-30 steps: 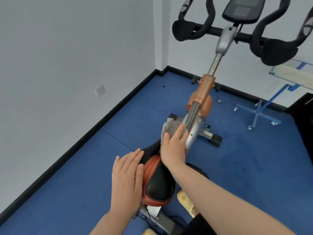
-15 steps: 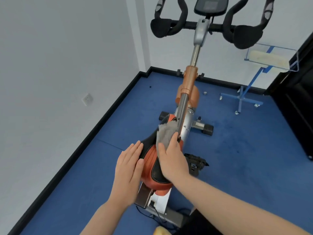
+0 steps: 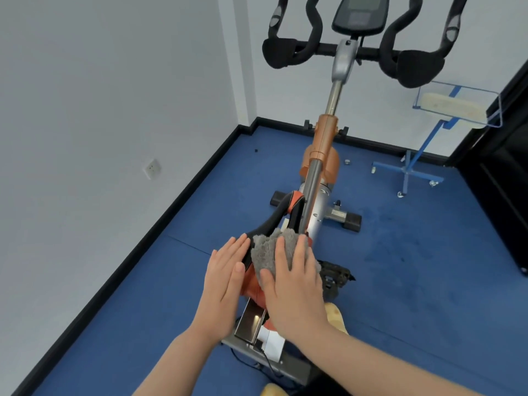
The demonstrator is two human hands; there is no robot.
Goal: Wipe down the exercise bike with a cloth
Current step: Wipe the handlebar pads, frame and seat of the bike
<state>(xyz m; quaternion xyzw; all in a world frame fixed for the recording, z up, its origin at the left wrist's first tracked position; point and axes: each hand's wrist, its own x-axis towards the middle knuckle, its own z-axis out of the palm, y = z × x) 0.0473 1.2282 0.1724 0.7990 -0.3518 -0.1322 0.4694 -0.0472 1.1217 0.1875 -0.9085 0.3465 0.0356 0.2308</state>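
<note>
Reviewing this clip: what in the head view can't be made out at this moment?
- Saddle: its rear is hidden under the cloth and both hands.
- Right hand: its palm side faces away, so its grip on the cloth is unseen.
- Left hand: contact with the saddle's side is hidden by the hand itself.
- Console: cut off by the top edge, screen unreadable.
- Pedal: dark, partly behind the right hand.

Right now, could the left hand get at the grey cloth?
Probably yes. The left hand rests flat on the saddle right beside the cloth, nothing between them, though the right hand covers part of it.
</note>
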